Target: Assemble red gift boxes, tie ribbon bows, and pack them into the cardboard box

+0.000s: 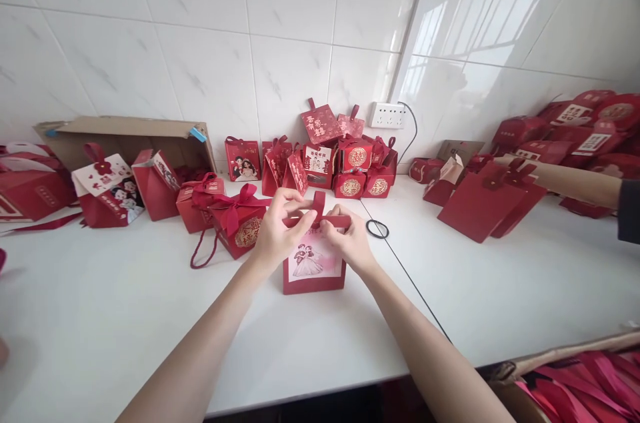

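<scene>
A red gift box (315, 285) with a bridal couple printed on its pale front stands upright on the white table. Both of my hands are at its top. My left hand (286, 223) pinches the left side of the top edge, near the upright red ribbon loop (319, 204). On the other side, my right hand (347, 236) grips the right part of that edge, with the thumb close to the loop. Just left of my left hand sits a red box with a ribbon bow (239, 219). My palms and some fingertips are partly hidden.
Several red boxes (357, 159) are stacked along the tiled wall. A cardboard box (125, 126) lies at the back left. Another person's arm (575, 181) reaches in at right, by red bags (483, 203). A black ring (377, 229) lies on the table (240, 336); ribbons (590, 383) fill a carton.
</scene>
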`<state>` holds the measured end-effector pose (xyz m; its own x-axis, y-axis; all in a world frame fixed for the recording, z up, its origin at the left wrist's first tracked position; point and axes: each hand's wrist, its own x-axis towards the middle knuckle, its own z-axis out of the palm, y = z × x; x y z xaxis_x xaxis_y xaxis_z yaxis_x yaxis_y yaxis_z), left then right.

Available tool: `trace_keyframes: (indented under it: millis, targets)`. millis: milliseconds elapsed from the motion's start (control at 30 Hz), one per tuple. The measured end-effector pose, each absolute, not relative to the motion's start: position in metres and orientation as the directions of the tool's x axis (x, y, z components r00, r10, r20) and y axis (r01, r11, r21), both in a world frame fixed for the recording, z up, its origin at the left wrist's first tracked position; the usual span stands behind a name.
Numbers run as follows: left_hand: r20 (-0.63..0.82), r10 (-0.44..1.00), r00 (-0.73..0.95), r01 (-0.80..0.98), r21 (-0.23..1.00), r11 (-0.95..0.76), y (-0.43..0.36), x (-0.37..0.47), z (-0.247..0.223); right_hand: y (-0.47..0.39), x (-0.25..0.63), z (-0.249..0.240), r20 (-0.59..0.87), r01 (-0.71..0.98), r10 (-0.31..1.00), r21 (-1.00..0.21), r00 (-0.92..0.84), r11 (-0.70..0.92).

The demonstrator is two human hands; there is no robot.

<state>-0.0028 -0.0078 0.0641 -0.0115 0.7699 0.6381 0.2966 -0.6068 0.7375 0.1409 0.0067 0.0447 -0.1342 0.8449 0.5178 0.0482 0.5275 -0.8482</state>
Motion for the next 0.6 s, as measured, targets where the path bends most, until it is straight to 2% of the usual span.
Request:
trace_keyframes:
  millis: [133, 233, 333, 433, 500, 600]
  targets:
    - [0.704, 0.707, 0.064, 0.392, 0.634, -0.667, -0.009, -0.002, 0.065, 0.005, 0.143, 0.045, 0.525, 0.062, 0.841, -0.843, -0.131, 0.535]
    - [0.689, 0.722, 0.064, 0.388, 0.649, -0.654, -0.01, -0.003, 0.062, 0.007, 0.148, 0.045, 0.473, 0.002, 0.857, -0.875, -0.204, 0.484]
    - [0.615, 0.782, 0.098, 0.261, 0.743, -0.617, -0.01, -0.006, 0.054, 0.016, 0.151, 0.042, 0.333, -0.21, 0.926, -0.932, -0.178, 0.295]
    - [0.6, 0.787, 0.144, 0.135, 0.776, -0.616, -0.008, -0.007, 0.04, 0.032, 0.156, 0.035, 0.134, -0.523, 0.99, -0.842, 0.037, 0.134]
    - [0.635, 0.757, 0.153, 0.205, 0.729, -0.653, -0.008, -0.005, 0.03, 0.041, 0.162, 0.03, 0.032, -0.649, 0.987, -0.749, 0.16, 0.13]
    - [0.68, 0.703, 0.21, 0.389, 0.601, -0.698, -0.009, 0.002, 0.017, 0.048, 0.168, 0.024, -0.025, -0.7, 0.981, -0.704, 0.192, 0.119]
